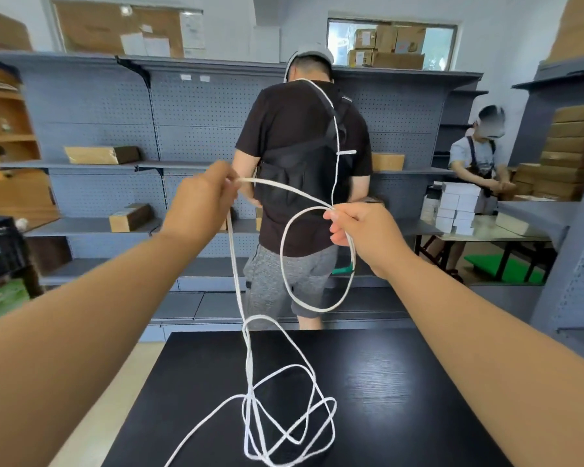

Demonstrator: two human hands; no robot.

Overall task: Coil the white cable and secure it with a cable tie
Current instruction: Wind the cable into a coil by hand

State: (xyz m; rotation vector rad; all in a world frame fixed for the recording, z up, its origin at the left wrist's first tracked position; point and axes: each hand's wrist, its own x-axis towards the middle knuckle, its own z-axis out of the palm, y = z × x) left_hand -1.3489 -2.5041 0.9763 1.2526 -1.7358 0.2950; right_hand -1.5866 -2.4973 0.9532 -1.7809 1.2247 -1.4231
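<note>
A long white cable (285,264) runs between both raised hands. My right hand (361,227) pinches one hanging loop of it, and a free end sticks up from that grip with a white cable tie (346,152) on it. My left hand (206,193) pinches the cable further along, about a forearm's length to the left. From the left hand the cable drops to the black table (402,382), where the rest lies in loose tangled loops (284,416).
A person in a black shirt (297,156) stands close behind the table with their back to me. Grey pegboard shelves (115,129) with cardboard boxes line the wall. Another person (479,163) works at a table at right beside stacked white boxes (455,207).
</note>
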